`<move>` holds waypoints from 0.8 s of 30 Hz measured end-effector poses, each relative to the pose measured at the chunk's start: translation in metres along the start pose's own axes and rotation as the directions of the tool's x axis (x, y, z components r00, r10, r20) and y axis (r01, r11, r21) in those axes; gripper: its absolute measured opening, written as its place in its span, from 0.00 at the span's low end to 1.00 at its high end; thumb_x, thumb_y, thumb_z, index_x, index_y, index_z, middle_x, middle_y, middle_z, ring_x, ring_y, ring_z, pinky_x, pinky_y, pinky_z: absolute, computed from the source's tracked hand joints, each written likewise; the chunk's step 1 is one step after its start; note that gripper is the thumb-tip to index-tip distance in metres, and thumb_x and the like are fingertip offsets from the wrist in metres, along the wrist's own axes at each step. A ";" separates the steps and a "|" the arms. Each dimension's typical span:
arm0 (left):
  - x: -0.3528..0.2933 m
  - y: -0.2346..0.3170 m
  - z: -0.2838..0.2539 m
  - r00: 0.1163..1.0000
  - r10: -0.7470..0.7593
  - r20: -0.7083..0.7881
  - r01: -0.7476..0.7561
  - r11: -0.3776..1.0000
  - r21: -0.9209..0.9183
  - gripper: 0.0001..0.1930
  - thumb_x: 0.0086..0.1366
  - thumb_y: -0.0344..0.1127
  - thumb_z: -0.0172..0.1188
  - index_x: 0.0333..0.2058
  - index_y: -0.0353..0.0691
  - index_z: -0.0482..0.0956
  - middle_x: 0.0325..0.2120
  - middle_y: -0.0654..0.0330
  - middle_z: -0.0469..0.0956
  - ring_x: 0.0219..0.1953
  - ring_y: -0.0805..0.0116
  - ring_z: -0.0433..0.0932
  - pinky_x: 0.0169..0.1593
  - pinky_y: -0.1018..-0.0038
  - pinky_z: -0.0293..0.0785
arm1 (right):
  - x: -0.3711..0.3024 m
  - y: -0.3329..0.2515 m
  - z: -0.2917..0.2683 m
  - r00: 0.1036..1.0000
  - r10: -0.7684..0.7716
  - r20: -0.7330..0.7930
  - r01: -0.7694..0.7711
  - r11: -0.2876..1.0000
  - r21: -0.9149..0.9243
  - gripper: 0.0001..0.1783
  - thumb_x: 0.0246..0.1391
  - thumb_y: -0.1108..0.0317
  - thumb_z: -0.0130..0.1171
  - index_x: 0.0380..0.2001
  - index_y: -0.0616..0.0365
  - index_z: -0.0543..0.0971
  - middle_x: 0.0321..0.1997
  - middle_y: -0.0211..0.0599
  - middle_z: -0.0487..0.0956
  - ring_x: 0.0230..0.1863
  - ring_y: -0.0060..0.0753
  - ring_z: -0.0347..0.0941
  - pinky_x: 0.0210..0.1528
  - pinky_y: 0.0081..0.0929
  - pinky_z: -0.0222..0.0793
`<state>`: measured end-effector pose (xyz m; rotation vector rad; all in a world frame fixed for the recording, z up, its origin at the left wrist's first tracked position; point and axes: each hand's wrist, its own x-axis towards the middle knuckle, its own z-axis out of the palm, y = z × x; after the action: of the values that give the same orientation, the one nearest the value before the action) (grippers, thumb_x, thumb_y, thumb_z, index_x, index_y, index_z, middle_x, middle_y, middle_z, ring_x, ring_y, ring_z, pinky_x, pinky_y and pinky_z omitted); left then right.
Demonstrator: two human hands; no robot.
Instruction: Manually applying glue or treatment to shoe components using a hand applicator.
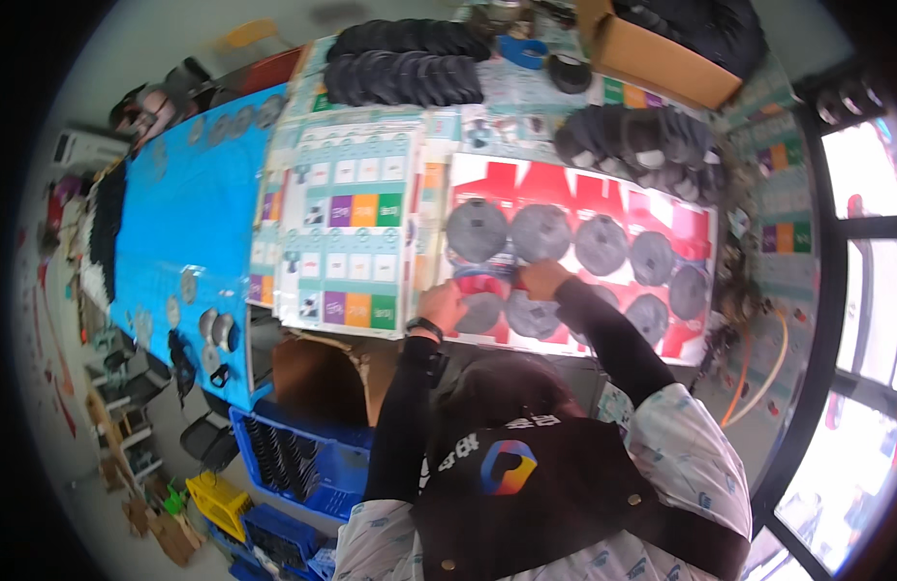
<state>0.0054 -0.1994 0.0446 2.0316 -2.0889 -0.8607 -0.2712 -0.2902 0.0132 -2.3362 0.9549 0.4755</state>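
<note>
Both of my hands work over a red and white printed sheet [695, 228] on the table, where several flat grey discs lie in two rows. My left hand [443, 308] is closed at the sheet's left part, beside a grey disc [480, 313]. To its right, my right hand [542, 280] is closed too, between an upper grey disc [541, 232] and a lower grey disc [534, 316]. What the fingers pinch, if anything, is too small and blurred to name. Another grey disc [476, 230] lies just above the space between my hands.
Dark round pieces [405, 79] are stacked in rows at the back; more grey ones [637, 140] sit behind the sheet. A cardboard box [662, 63] holds black material. Left are printed sheets [347, 218] and a blue table [192, 213]. Blue crates [342, 474] stand below.
</note>
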 end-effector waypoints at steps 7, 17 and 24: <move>-0.018 -0.032 -0.120 0.991 -0.133 -0.031 0.112 0.919 -0.377 0.10 0.59 0.32 0.65 0.38 0.37 0.75 0.29 0.55 0.81 0.32 0.59 0.82 0.36 0.65 0.77 | -0.072 0.002 -0.116 0.934 -0.291 0.207 0.061 0.701 0.710 0.19 0.56 0.58 0.58 0.38 0.66 0.80 0.33 0.39 0.81 0.38 0.30 0.79 0.40 0.30 0.73; 0.104 -0.241 -0.221 0.891 -0.359 -0.279 0.165 0.827 -0.538 0.14 0.62 0.29 0.59 0.47 0.39 0.82 0.30 0.54 0.84 0.30 0.61 0.85 0.32 0.67 0.83 | 0.050 -0.079 -0.167 0.867 0.332 -0.372 0.132 0.567 0.813 0.09 0.58 0.72 0.60 0.37 0.68 0.75 0.33 0.38 0.78 0.37 0.27 0.79 0.37 0.29 0.83; 0.186 -0.299 -0.293 0.813 -0.444 -0.376 -0.152 0.461 -0.874 0.19 0.65 0.22 0.54 0.53 0.42 0.79 0.37 0.58 0.79 0.34 0.68 0.81 0.31 0.69 0.86 | 0.192 -0.149 -0.233 0.773 0.406 -0.487 0.527 0.016 0.850 0.04 0.63 0.75 0.56 0.36 0.60 0.70 0.38 0.27 0.72 0.40 0.17 0.73 0.49 0.27 0.82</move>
<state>0.3835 -0.4538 0.0949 1.5459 -0.7816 -0.9151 -0.0073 -0.4473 0.1510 -0.9619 0.9023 -0.9930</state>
